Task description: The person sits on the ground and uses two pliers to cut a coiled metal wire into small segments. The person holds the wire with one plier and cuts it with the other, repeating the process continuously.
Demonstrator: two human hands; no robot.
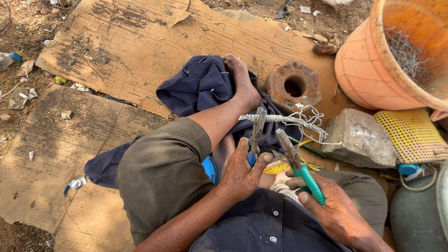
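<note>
My left hand [241, 169] grips blue-handled pliers [256, 133] whose jaws clamp a bundle of grey wires [270, 118] wound tightly at its left end and splaying into loose hooked strands at the right. My right hand [332, 205] holds green-handled pliers [298, 166], jaws pointing up-left just below the bundle, apart from it. I sit on cardboard with my bent leg and bare foot [240, 79] stretched over a dark blue cloth [198, 86].
A rusty round metal block with a centre hole [294, 86] and a grey stone [360, 139] lie right of the foot. An orange tub [373, 70] holding wire bits stands far right, above a yellow woven mat [413, 134]. Cardboard sheets [135, 46] cover the littered ground.
</note>
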